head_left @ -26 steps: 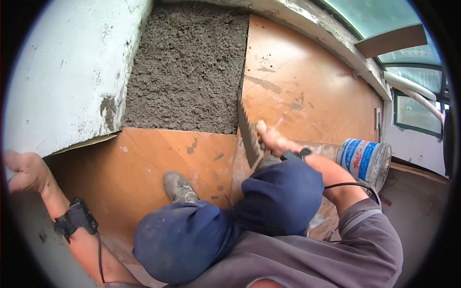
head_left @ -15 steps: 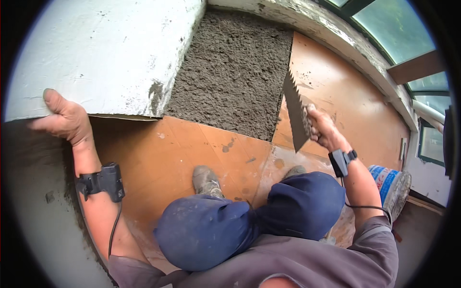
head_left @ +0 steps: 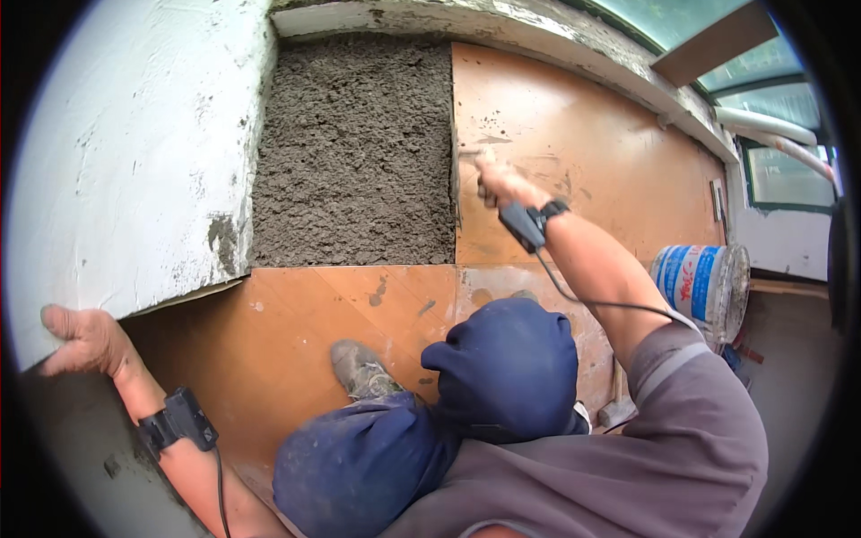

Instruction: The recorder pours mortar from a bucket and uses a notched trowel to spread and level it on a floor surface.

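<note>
My right hand [head_left: 507, 184] is closed on a notched trowel [head_left: 456, 184]. Its blade is seen nearly edge-on and stands along the seam between the grey mortar bed [head_left: 359, 152] and the orange tile [head_left: 574, 134] to its right. The mortar is rough and fills a roughly square area. At the far left, my left hand [head_left: 85, 341] leans on the lower edge of a white plastered block [head_left: 143, 152]. Its thumb lies on the white face, apart from the stretched fingers. Both forearms carry a strapped black device with a cable.
Orange tiles [head_left: 305, 314] lie under my boots [head_left: 363, 368]. A blue and white bucket [head_left: 704, 282] lies tipped at the right, and a mallet [head_left: 617, 408] is beside my knee. A rough white ledge [head_left: 538, 45] runs below the windows; a pale pipe [head_left: 771, 125] stands out at right.
My right hand has carried the trowel leftward and away from me to the mortar's right edge, turning the blade edge-on. The view has shifted right; my left hand stays at the white block's edge.
</note>
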### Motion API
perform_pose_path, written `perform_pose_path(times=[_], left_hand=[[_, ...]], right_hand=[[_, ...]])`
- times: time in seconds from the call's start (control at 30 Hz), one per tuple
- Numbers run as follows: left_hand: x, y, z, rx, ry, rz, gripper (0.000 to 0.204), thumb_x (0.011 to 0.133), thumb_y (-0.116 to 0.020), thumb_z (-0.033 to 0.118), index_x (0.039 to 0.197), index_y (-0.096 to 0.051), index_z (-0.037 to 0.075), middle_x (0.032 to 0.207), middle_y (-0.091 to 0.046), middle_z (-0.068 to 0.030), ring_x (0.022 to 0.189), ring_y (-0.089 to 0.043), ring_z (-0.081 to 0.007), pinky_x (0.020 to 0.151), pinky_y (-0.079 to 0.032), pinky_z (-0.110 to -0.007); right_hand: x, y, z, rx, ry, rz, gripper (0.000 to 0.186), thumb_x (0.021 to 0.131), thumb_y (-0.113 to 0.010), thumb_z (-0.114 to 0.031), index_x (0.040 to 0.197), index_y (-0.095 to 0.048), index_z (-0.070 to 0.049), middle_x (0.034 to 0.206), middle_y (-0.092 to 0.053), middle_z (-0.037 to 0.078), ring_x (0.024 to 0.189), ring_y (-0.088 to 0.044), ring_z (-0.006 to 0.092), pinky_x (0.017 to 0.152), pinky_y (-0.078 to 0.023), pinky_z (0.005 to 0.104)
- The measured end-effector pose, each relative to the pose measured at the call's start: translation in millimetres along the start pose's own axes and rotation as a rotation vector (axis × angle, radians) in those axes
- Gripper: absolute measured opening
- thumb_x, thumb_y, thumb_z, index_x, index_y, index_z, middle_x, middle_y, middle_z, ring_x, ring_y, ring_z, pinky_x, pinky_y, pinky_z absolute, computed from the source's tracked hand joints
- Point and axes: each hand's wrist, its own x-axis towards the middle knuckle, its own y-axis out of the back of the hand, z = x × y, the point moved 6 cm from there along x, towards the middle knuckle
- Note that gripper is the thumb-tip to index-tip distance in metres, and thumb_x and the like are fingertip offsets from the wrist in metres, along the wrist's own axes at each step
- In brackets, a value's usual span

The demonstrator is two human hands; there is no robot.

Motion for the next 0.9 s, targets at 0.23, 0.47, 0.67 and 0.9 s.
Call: perform_pose_path(times=[0.23,0.47,0.67,0.9], left_hand=[[3,7,18,0.012,-0.060,-0.008,0.086,0.084,-0.063,0.048,0.109,-0.026,-0.026,0.098,-0.053,-0.0350,0.088,-0.060,-0.0389,0.079,-0.051,-0.041],[4,17,12,-0.214,0.320,-0.074,0.067,0.087,-0.064,0.028,0.113,-0.024,-0.019,0.104,-0.050,-0.0353,0.089,-0.058,-0.0327,0.078,-0.052,-0.041],[4,4,50,-0.395,0.053,-0.032,0.082,0.090,-0.059,0.031,0.131,-0.005,-0.017,0.128,-0.035,-0.0311,0.116,-0.046,-0.0314,0.099,-0.041,-0.038],[7,8,48,-0.346,-0.095,-0.033,0.080,0.093,-0.053,0.033,0.132,-0.002,-0.016,0.127,-0.033,-0.0305,0.115,-0.046,-0.0309,0.098,-0.042,-0.037]], right_hand=[[-110,-22,94,0.016,-0.344,-0.149,0.039,0.094,-0.044,-0.043,0.078,-0.046,-0.007,0.056,-0.046,0.003,0.041,-0.042,0.0128,0.035,-0.034,0.0285],[-133,-29,76,0.464,-0.374,-0.398,0.030,0.095,-0.046,-0.037,0.071,-0.040,-0.019,0.055,-0.032,-0.007,0.041,-0.031,0.0061,0.035,-0.024,0.0211],[-137,20,8,0.127,-0.136,-0.355,0.028,0.093,-0.053,-0.037,0.082,-0.047,-0.012,0.058,-0.037,-0.005,0.038,-0.031,0.0056,0.031,-0.023,0.0221],[-122,-111,-68,-0.514,0.369,-0.837,0.044,0.076,-0.066,-0.035,0.107,-0.055,-0.005,0.078,-0.054,0.004,0.064,-0.052,0.0115,0.050,-0.042,0.0279]])
